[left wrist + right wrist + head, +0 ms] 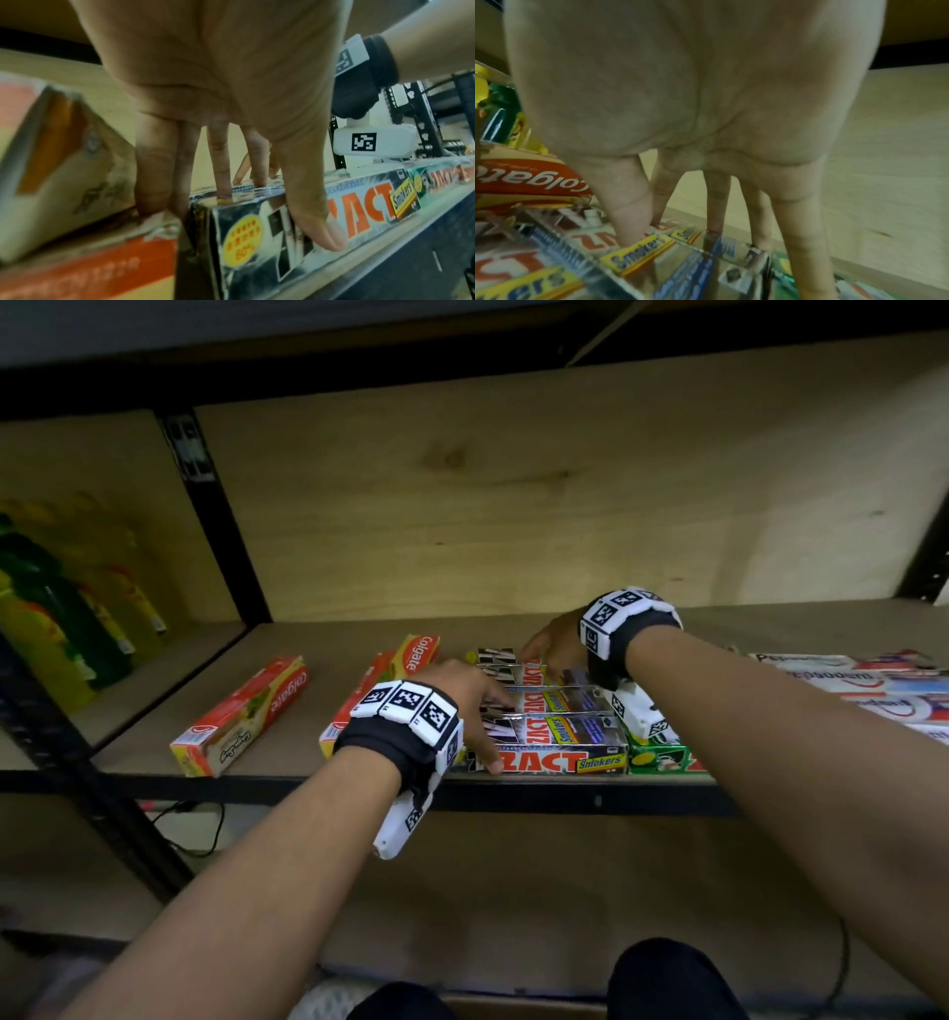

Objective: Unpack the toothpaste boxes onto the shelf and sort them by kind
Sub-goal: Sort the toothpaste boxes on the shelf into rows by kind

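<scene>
Several silver-black Zact Smokers boxes (565, 726) lie side by side mid-shelf, lengthwise along the front edge. My left hand (485, 731) rests on their left ends, with straight fingers on the tops and the thumb (321, 233) pressed flat on the face of the front Zact box (359, 207). My right hand (544, 654) reaches over to the rear boxes, and its straight fingertips (628, 237) touch the tops of the Zact row (634, 255). A green Zact box (662, 760) lies at the row's right end. Neither hand lifts anything.
Red-yellow Colgate boxes (241, 716) lie left of the row, one (416, 654) close behind my left hand. White Pepsodent boxes (862, 683) are piled at the right. Green and yellow bottles (46, 618) fill the left bay beyond a black post (215, 521). Bare shelf board (359, 639) shows at the back.
</scene>
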Available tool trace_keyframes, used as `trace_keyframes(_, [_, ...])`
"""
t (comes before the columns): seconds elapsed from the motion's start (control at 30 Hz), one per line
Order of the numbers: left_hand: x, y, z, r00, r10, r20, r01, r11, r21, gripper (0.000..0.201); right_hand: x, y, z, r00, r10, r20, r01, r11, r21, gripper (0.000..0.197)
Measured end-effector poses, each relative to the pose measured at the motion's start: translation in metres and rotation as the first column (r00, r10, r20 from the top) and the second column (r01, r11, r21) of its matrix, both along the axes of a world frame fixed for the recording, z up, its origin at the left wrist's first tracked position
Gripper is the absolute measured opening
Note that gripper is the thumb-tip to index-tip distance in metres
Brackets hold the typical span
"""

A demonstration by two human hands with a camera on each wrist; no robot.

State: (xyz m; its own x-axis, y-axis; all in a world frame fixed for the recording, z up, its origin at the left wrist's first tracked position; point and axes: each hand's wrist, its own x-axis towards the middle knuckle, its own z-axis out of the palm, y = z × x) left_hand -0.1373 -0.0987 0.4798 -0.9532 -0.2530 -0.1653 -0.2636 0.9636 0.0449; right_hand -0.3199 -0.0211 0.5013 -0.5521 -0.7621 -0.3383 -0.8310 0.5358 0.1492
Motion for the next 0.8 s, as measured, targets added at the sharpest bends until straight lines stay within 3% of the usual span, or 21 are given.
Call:
trace_keyframes(0.1, [0.002, 0.001, 0.001, 1.000, 0.019, -0.019, -0.018, 1.000, 0.018, 0.089, 0.022, 0.007, 0.010, 0.997, -0.042, 0.065, 0.039, 0.998, 0.045, 0.047])
trace_keyframes(0.33, [0.010, 0.003, 0.012, 1.000, 0.030, 0.000, -0.030, 0.997, 0.067, 0.087, 0.029, 0.008, 0.012, 1.000, 0.004, 0.018, -0.004, 1.000, -0.007, 0.050])
trace_keyframes(0.43, [0.022, -0.002, 0.025, 0.986, 0.075, -0.151, -0.050, 0.985, 0.164, 0.064, 0.037, 0.010, 0.019, 0.999, 0.027, -0.032, -0.030, 0.996, -0.085, 0.049])
trace_keyframes(0.53, [0.039, -0.017, 0.038, 0.937, 0.156, -0.313, -0.086, 0.970, 0.228, 0.039, 0.064, 0.006, 0.028, 0.998, 0.033, -0.055, -0.042, 0.985, -0.167, 0.036])
trace_keyframes(0.8, [0.093, -0.078, 0.043, 0.863, 0.385, -0.328, -0.330, 0.920, 0.212, 0.020, 0.121, -0.023, 0.042, 0.995, 0.040, 0.094, -0.009, 0.948, -0.317, 0.035])
